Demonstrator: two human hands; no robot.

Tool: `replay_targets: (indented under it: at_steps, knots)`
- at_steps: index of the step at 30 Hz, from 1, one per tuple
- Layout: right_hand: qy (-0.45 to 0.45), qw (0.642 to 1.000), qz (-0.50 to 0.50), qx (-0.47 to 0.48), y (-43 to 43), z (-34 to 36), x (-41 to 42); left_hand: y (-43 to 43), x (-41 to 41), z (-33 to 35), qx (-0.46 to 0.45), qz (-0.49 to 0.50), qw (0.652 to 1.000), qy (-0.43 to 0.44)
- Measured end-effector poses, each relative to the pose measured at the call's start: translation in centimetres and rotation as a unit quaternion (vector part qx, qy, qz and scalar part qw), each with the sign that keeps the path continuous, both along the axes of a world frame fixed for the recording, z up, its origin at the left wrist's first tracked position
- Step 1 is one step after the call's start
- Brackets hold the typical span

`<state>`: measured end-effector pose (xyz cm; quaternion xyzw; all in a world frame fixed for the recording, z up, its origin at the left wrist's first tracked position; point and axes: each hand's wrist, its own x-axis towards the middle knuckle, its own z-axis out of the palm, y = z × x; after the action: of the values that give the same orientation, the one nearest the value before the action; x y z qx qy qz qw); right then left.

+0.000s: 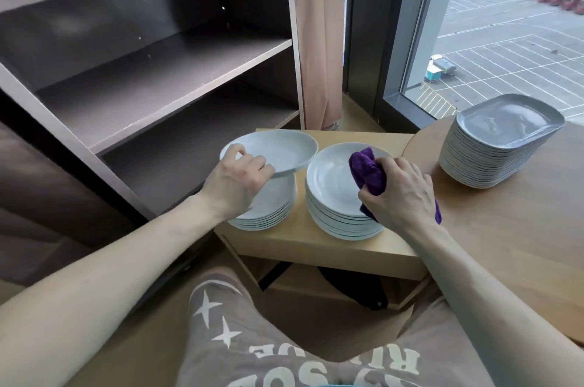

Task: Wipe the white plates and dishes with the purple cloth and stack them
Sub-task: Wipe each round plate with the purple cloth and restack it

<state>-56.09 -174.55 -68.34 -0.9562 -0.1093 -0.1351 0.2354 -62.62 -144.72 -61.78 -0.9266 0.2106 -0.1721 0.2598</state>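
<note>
Shorts (284,355) nearest. Left hand (237,179): fingers (237,150) pinch white dish (278,146), held above left stack (271,208). Right hand (398,193): fingers (387,162) clutch purple cloth (368,171); I log it over right stack (331,193).

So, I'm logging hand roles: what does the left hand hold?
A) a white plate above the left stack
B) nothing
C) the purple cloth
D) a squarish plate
A: the left hand grips the rim of a white plate raised over the left stack; the purple cloth is in the right hand.

Purple cloth (368,174), white plates (331,184), grey shorts (252,339) (white star print), brown shelves (158,70)
</note>
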Motion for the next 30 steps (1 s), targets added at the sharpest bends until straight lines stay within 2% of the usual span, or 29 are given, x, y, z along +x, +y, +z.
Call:
replay_targets:
  at_steps: [7,16,21,26,30]
  knots:
    - [0.014,1.000,0.006,-0.008,0.1,-0.2,0.0,2.4,-1.9,-3.9,-0.038,0.107,0.991,0.063]
    - [0.033,0.999,0.001,-0.019,0.2,-0.1,0.0,1.8,-2.3,-7.4,-0.101,0.130,0.979,0.119]
    - [0.046,0.998,0.003,-0.037,0.0,0.0,0.3,1.9,-1.4,-9.1,-0.160,0.177,0.954,0.180]
    - [0.067,0.996,0.005,-0.066,0.2,0.3,0.8,2.5,-0.4,-8.9,-0.273,0.239,0.898,0.250]
    - [0.073,0.994,-0.001,-0.082,0.1,0.5,1.2,1.8,0.2,-9.0,-0.291,0.262,0.875,0.285]
